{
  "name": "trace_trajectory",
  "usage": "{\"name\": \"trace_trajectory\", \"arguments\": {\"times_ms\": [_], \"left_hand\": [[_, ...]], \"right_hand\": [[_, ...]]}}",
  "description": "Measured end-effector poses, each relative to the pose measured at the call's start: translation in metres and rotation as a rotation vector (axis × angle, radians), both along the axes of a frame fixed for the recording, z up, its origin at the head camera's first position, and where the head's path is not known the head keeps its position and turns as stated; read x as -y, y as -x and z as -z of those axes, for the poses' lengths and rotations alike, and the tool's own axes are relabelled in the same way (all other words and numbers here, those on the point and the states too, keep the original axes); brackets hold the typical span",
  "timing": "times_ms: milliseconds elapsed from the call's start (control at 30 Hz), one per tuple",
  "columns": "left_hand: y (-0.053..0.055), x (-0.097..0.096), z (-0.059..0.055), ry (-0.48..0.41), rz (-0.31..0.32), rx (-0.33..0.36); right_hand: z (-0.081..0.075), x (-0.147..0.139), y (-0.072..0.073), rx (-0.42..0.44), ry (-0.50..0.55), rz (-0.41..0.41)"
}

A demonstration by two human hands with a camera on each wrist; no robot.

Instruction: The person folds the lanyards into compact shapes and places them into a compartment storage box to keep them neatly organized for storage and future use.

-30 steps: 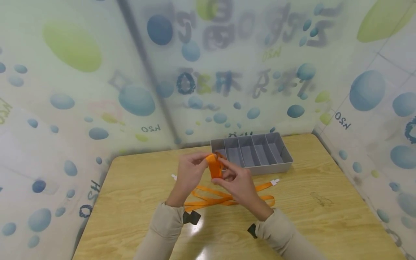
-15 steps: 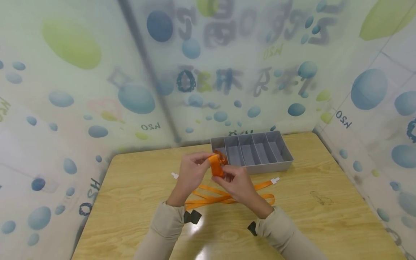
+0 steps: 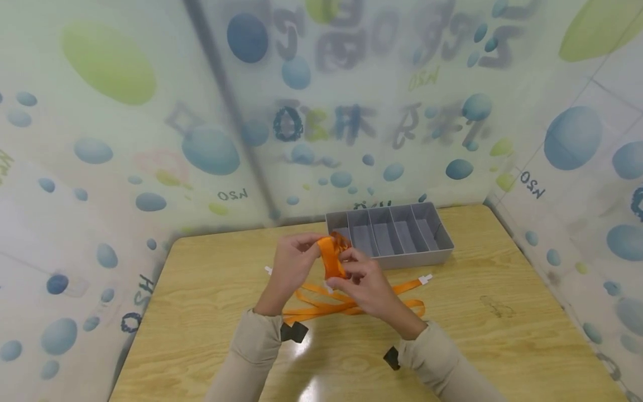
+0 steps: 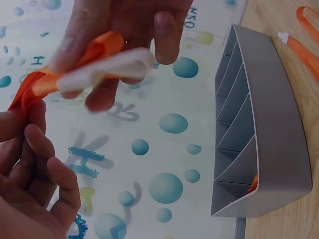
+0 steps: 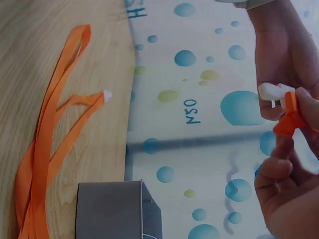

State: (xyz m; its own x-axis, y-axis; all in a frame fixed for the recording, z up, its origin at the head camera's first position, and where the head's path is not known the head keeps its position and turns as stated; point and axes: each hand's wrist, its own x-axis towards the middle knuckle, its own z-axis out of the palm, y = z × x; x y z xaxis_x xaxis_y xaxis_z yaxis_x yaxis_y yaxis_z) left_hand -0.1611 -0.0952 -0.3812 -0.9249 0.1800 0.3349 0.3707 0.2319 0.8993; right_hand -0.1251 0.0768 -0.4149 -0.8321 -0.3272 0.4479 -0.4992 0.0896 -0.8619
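Observation:
A folded orange lanyard (image 3: 329,258) hangs between both hands in front of the box. My left hand (image 3: 293,262) pinches its upper end between thumb and fingers. Lower down, my right hand (image 3: 366,279) holds the folded band with thumb and bent fingers. In the left wrist view a blurred white plastic clip (image 4: 107,69) lies along the strap by the right hand's fingers. The right wrist view shows the same clip (image 5: 271,92) beside the orange band (image 5: 291,119). More orange lanyards (image 3: 326,308) lie loosely crossed on the table beneath the hands, with white clips (image 3: 426,280) at their ends.
A grey divided box (image 3: 417,260) stands at the table's back edge, just beyond the right hand. Something orange (image 4: 253,184) is inside its leftmost compartment. Patterned walls surround the wooden table (image 3: 502,335) at the back and sides.
My right hand's fingers have shifted and spread along the band, and more of its flat orange face shows. A white clip has come into sight below the right thumb. My left hand keeps its pinch.

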Motion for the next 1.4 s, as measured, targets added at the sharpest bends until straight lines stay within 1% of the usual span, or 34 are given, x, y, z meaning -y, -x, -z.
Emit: {"name": "trace_trajectory", "arguments": {"times_ms": [67, 167, 267, 433, 600, 700, 833, 933, 1033, 1200, 1300, 1400], "left_hand": [[0.000, 0.001, -0.001, -0.002, -0.003, 0.019], [0.000, 0.001, -0.002, 0.003, -0.003, 0.033], [0.000, 0.002, -0.003, 0.008, 0.003, 0.030], [0.001, 0.003, -0.004, 0.012, -0.001, 0.064], [0.002, 0.004, -0.006, 0.033, 0.000, 0.079], [0.003, 0.004, -0.007, 0.058, 0.008, 0.079], [0.006, 0.005, -0.003, 0.080, 0.040, 0.057], [0.008, 0.004, 0.001, 0.094, 0.054, 0.014], [0.009, 0.004, 0.006, 0.083, 0.062, -0.038], [0.007, 0.003, 0.013, 0.061, 0.083, -0.114], [0.004, 0.003, 0.016, 0.064, 0.127, -0.135], [0.002, 0.004, 0.018, 0.048, 0.189, -0.122]], "right_hand": [[0.000, -0.002, 0.000, 0.023, 0.012, -0.031], [0.011, -0.005, 0.005, 0.048, 0.061, -0.100], [0.011, -0.006, 0.004, 0.064, 0.099, -0.151], [0.009, -0.009, 0.004, 0.093, 0.095, -0.181], [0.005, -0.011, 0.004, 0.181, 0.088, -0.218], [0.005, -0.013, 0.005, 0.211, 0.100, -0.258], [0.005, -0.014, 0.004, 0.203, 0.115, -0.297], [0.004, -0.015, 0.004, 0.195, 0.140, -0.320], [0.005, -0.015, 0.004, 0.173, 0.172, -0.339], [0.009, -0.016, 0.005, 0.164, 0.219, -0.344], [0.010, -0.017, 0.004, 0.169, 0.231, -0.331], [0.010, -0.020, 0.004, 0.171, 0.238, -0.331]]}}
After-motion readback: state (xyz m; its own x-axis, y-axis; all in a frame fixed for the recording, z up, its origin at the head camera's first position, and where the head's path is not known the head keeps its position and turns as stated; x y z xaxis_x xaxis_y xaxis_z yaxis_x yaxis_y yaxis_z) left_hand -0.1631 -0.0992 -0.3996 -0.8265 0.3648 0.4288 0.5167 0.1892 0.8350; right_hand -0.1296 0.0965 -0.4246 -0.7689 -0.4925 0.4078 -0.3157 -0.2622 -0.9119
